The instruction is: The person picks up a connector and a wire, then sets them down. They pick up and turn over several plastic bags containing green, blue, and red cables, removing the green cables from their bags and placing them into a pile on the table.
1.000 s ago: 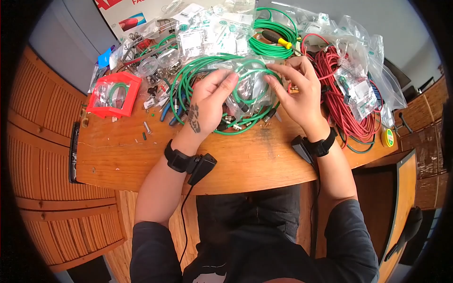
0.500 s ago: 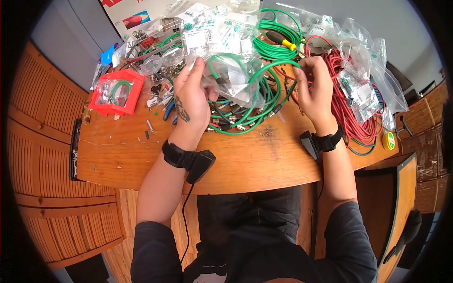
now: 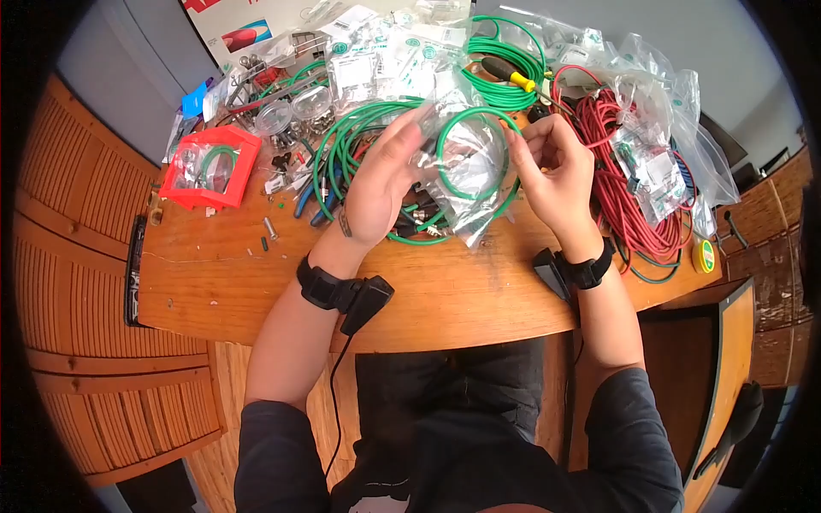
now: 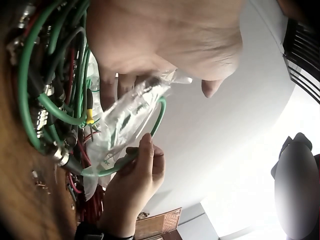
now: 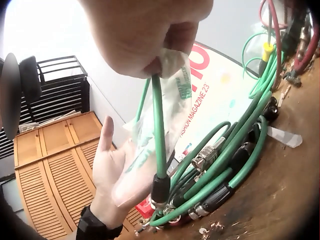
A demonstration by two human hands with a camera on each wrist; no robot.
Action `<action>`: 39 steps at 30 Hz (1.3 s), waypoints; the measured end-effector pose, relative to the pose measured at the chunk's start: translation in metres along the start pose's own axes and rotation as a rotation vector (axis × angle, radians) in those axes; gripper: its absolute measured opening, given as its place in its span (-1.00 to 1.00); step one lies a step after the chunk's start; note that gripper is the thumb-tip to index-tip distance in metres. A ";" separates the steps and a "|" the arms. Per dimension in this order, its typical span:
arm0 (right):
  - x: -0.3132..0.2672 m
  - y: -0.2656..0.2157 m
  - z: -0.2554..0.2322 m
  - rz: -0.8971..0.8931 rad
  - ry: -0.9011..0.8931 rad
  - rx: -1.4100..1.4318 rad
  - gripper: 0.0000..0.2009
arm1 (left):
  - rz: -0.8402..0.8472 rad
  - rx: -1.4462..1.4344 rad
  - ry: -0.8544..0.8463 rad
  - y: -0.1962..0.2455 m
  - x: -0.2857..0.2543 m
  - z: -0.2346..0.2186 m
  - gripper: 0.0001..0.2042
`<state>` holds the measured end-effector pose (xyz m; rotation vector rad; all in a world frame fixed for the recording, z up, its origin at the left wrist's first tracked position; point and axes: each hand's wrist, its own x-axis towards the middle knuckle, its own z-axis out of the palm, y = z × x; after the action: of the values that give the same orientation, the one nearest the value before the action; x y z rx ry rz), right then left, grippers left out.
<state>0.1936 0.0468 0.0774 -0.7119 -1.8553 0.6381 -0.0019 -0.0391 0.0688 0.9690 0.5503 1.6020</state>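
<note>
My right hand [image 3: 556,167] pinches a looped green cable [image 3: 442,160] between thumb and fingers, above the table. Against the loop hangs a clear plastic bag [image 3: 470,224]; whether the loop lies inside it I cannot tell. The left hand [image 3: 380,188] is beside the bag, palm inward, its thumb raised apart in the right wrist view and its fingers partly hidden behind the plastic [image 5: 172,92]. A dark connector [image 5: 160,190] ends the cable [image 5: 158,125] below the right hand [image 5: 145,37]. Under both hands lies a pile of green cables [image 3: 329,150] with metal connectors.
A red frame-like holder [image 3: 244,175] stands at the left, near clear round containers [image 3: 274,118]. Behind are heaped plastic packets [image 3: 385,64], a green coil [image 3: 505,85] and a yellow-black screwdriver [image 3: 510,74]. Red cables [image 3: 620,188] and a small yellow-green tin [image 3: 703,253] are at right.
The bag has turned from lying across the left hand to hanging between the hands, with the green loop now facing the head view. The right hand has moved slightly left, still pinching the cable.
</note>
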 end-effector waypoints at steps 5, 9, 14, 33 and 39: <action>0.001 0.001 0.002 0.232 -0.049 0.254 -0.82 | -0.047 0.289 -0.012 -0.011 0.003 0.003 -0.54; 0.001 0.004 0.004 0.268 -0.096 0.415 -0.75 | -0.053 0.381 0.003 -0.019 0.004 -0.006 -0.64; 0.001 0.003 0.003 0.305 -0.107 0.507 -0.74 | -0.063 0.640 0.067 -0.010 0.002 -0.012 -0.73; -0.004 0.005 0.013 -0.116 -0.096 0.068 -0.78 | -0.031 0.142 0.063 -0.007 0.005 -0.001 -0.74; -0.007 -0.001 0.013 -0.162 -0.133 -0.021 -0.80 | 0.016 0.177 0.125 -0.008 0.002 -0.003 -0.80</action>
<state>0.1837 0.0398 0.0695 -0.5367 -2.0211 0.5722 0.0003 -0.0344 0.0618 1.0098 0.7836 1.6564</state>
